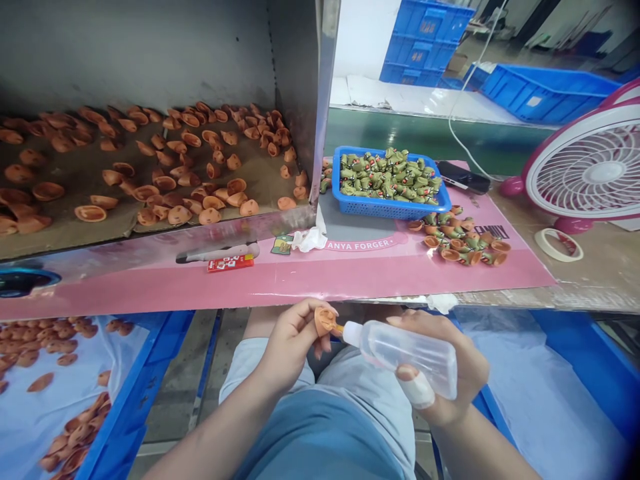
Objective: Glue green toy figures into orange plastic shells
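Note:
My left hand (pixel 295 340) pinches a small orange-brown hollow piece (pixel 325 321), its open side turned toward the bottle. In my right hand (pixel 445 353) is a clear squeeze bottle (pixel 410 353) with a white cap, lying nearly level, its orange-brown tip at the piece. A white wrap covers part of my right thumb. Both hands are above my lap, just in front of the pink mat (pixel 300 283). Beyond them, a blue basket (pixel 390 208) holds many green pieces, and a cluster of joined green and orange-brown pieces (pixel 465 241) lies to its right.
At the left stands a metal box (pixel 220 233) with many orange-brown pieces inside. Blue crates (pixel 125 393) flank my legs, the right one (pixel 590 380) lined with plastic. A pink fan (pixel 595 167), tape roll (pixel 559 245), phone (pixel 464 177), red packet (pixel 231 263) and crumpled tissue (pixel 309 239) are on the table.

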Demonstrator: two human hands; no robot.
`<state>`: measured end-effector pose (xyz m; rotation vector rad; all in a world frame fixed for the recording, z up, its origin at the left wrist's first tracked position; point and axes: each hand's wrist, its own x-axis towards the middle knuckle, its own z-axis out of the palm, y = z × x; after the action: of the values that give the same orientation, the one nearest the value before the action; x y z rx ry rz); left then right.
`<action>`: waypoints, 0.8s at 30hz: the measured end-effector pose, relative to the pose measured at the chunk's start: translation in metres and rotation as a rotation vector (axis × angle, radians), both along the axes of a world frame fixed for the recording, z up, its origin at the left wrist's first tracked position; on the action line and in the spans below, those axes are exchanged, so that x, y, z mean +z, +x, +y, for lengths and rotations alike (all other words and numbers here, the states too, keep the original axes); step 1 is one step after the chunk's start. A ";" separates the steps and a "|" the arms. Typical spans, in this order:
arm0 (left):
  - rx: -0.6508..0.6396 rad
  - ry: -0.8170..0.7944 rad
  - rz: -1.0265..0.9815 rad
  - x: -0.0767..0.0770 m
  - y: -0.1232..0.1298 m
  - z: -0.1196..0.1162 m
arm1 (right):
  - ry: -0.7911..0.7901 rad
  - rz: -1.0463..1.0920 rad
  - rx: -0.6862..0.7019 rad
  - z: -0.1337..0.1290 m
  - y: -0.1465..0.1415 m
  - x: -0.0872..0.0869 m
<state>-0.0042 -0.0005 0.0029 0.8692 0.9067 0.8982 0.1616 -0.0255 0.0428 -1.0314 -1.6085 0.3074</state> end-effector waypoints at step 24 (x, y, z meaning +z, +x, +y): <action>0.230 -0.222 -0.063 -0.011 -0.006 0.016 | -0.462 0.209 0.120 0.102 0.012 -0.064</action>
<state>-0.0104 0.0151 -0.0081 0.5513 1.0437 0.9946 0.1738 0.0767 -0.0215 -1.2025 -1.4417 0.8706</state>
